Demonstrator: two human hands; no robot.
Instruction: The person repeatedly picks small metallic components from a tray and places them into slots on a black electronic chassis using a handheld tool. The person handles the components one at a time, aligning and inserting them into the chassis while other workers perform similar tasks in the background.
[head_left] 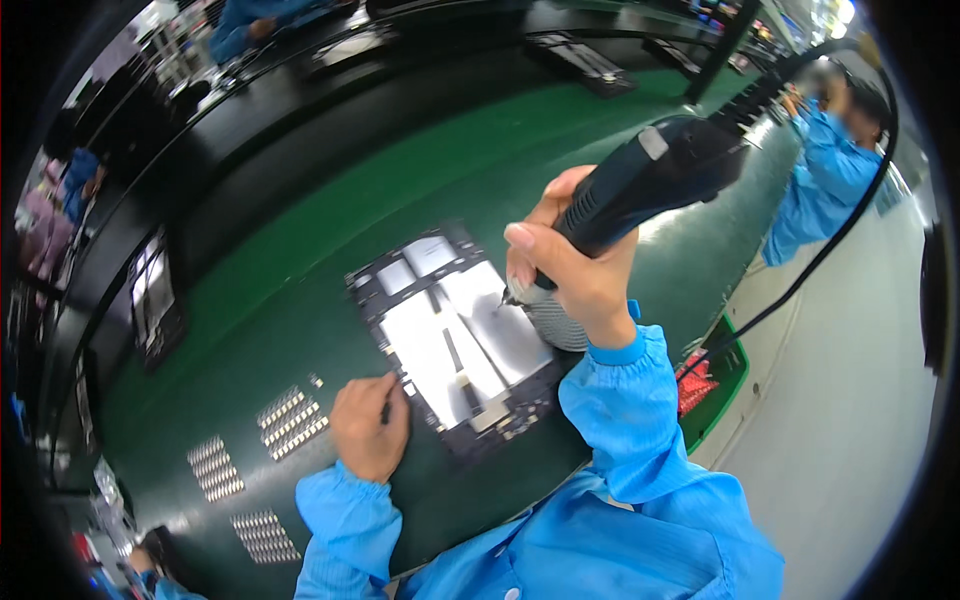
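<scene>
My right hand (572,270) grips a black electric screwdriver (645,180), its tip pointing down at an open flat device (455,335) with silver plates and a dark circuit frame, lying on the green mat. My left hand (370,425) rests at the device's near left corner, fingers curled around a small dark tool. A cable (800,280) runs from the screwdriver off to the right.
Rows of small silver parts (290,420) lie on the green mat (300,250) left of my left hand, with more groups (215,468) nearer the edge. Another device (155,300) lies at far left. A person in blue (825,175) works at the right. A green bin (715,375) holds red items.
</scene>
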